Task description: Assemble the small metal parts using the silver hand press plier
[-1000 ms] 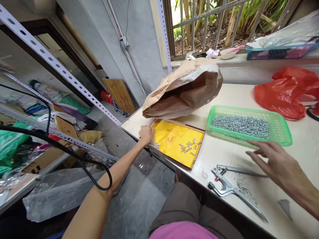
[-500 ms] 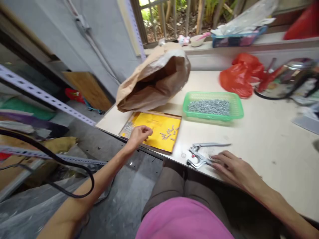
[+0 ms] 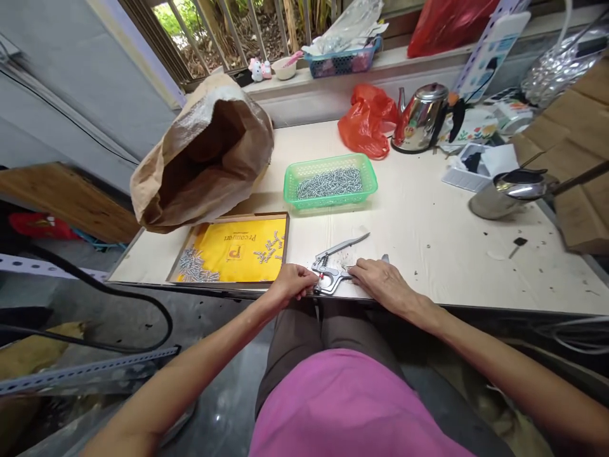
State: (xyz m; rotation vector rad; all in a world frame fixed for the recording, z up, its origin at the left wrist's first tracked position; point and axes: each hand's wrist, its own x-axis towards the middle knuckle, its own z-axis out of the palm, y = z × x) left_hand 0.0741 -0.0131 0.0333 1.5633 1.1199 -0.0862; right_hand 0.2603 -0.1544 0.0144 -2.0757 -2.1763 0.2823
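Both hands are working at the near edge of the counter point(image 3: 428, 216), and I am watching them from the head view. Left hand point(image 3: 291, 283) is sitting curled, fingers drawn together, just touching the head end of the pliers point(image 3: 333, 270); whether it is pinching something small I cannot tell. Right hand point(image 3: 378, 284) is lying over the near handle of the pliers, fingers bent down onto it, covering most of that handle.

I am seeing the pliers as a bare, silver-grey metal hand tool with a small red dot at the head. They are lying flat near the counter's near edge, between the two hands. Their long axis is running from near-left to far-right: the head is pointing near-left, toward the left hand, and the free upper handle is slanting away to the far right, spread apart from the covered one.

Just left of the tool, a shallow tray point(image 3: 280, 219) with a yellow sheet is holding scattered small metal pieces. Farther back, a green basket point(image 3: 290, 187) is holding more, beside a gaping brown paper bag point(image 3: 204, 152).
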